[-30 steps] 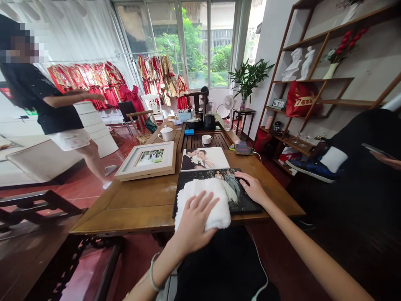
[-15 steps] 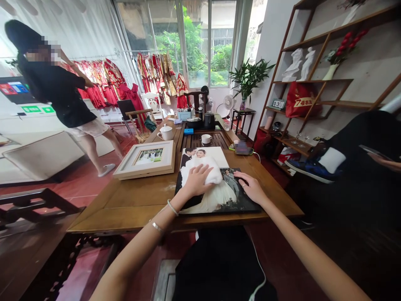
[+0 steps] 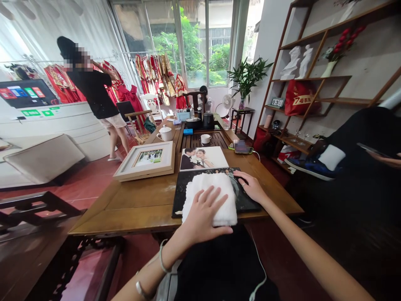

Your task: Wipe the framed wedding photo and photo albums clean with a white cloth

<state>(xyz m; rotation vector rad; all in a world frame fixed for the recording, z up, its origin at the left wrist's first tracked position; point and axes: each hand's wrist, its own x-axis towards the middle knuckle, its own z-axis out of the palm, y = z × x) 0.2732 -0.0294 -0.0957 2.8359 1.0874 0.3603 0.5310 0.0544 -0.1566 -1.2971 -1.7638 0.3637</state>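
Observation:
My left hand [image 3: 203, 215] lies flat with spread fingers on a folded white towel [image 3: 209, 180], pressing it over the near part of a dark wedding photo panel [image 3: 180, 194]. The towel covers much of the panel's picture and reaches its front edge. At the panel's right side, the stretched fingers of my right hand [image 3: 250, 186] rest on its surface near the far corner. Just beyond lies a lighter couple photo [image 3: 216, 159], its near edge meeting the dark panel. A framed photo with a pale wooden frame [image 3: 171, 156] lies to the left.
The wooden table [image 3: 125, 209] also carries a lidded white cup [image 3: 165, 133], a small white cup [image 3: 206, 139] and a phone [image 3: 242, 147] on a cable. A person [image 3: 90, 92] stands at the left. Another person in dark clothes sits close on the right, holding a phone [image 3: 376, 150].
My left hand has slid the towel toward me, from the far photo to the panel's front edge. My right hand stays put. The standing person has moved to the right, farther away.

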